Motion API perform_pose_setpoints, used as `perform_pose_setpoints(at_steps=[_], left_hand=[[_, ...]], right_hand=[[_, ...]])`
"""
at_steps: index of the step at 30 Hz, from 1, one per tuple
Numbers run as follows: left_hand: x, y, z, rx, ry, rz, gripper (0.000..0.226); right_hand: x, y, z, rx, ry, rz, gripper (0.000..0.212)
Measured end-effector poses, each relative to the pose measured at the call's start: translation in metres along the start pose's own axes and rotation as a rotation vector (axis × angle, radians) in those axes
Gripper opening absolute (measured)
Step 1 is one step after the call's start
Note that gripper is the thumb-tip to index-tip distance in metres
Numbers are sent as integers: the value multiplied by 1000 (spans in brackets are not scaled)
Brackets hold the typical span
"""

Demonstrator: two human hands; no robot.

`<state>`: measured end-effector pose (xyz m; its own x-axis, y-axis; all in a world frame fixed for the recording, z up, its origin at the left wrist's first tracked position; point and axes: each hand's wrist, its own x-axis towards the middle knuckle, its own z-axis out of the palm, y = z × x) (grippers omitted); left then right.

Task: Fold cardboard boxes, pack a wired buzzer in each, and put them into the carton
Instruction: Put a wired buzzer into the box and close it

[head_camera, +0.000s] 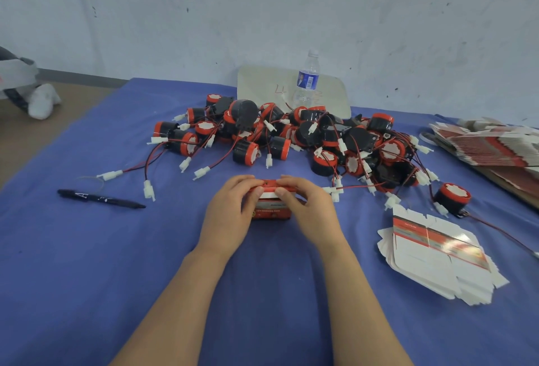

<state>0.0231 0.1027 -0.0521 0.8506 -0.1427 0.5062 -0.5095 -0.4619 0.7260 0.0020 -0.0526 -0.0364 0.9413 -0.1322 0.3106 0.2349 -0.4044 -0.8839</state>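
A small red and white cardboard box (271,210) stands on the blue cloth in the middle of the table. My left hand (230,214) grips its left side, with fingers curled over the top edge. My right hand (309,211) holds its right side, thumb and fingers pinching the top flap. Whatever is inside the box is hidden. Behind the box lies a large heap of black and red wired buzzers (291,138) with white plugs. One buzzer (452,198) sits apart at the right. A stack of flat box blanks (437,257) lies to my right.
A black marker pen (99,198) lies to the left on the blue cloth (87,278). A water bottle (307,79) stands at the back before a white board (262,85). More flat blanks (490,143) are piled at the far right edge. No carton is in view.
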Motion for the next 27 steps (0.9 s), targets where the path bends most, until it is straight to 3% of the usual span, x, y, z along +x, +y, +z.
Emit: perform_pose_setpoints(at_steps=[11,17,27], left_hand=[[-1,0,-1,-187,-58,-87,18],[-3,4,-3,-231,-69,-86,30],[4,21,3,-458,-78,-409,39]], right_hand=[[-1,-2,-4,68,-98,49,18],[-1,-1,-2,-2,-67,11,27],[-2,-2,5,-4,-15,8,24]])
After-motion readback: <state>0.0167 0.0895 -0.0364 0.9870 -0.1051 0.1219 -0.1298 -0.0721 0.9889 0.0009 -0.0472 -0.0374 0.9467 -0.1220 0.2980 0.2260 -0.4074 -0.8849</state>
